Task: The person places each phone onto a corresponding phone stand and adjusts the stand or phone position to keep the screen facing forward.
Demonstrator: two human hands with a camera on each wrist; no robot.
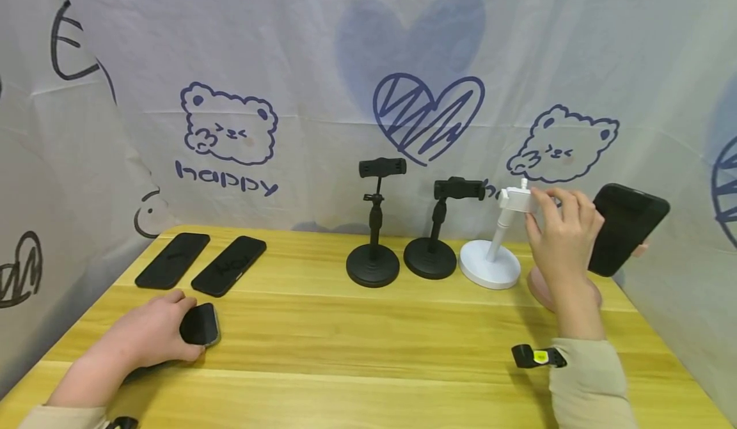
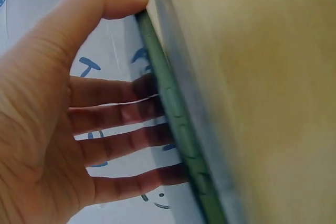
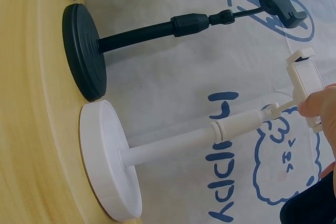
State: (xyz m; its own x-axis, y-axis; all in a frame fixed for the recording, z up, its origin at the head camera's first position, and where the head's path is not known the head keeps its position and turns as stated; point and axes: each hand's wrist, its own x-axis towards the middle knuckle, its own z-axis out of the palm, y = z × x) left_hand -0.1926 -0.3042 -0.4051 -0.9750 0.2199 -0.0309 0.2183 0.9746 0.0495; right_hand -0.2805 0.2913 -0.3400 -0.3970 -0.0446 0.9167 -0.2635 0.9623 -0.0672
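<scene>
At the left of the table, my left hand (image 1: 144,336) grips a dark phone (image 1: 200,325) by its edges. In the left wrist view, the thumb and fingers of the left hand (image 2: 47,114) lie along the phone's green side (image 2: 178,119), close to the wood. My right hand (image 1: 567,240) pinches the clamp (image 1: 516,200) of a white stand (image 1: 489,266) between thumb and fingers. The right wrist view shows part of that hand (image 3: 323,108) at the clamp (image 3: 310,80), with the round base (image 3: 107,161) on the table.
Two black stands (image 1: 373,266) (image 1: 430,259) are left of the white one. Behind my right hand, a pink base (image 1: 538,288) and a large dark phone (image 1: 624,224) stand at the right. Two phones (image 1: 173,261) (image 1: 229,266) lie at the back left; a patterned curtain (image 1: 322,160) hangs behind.
</scene>
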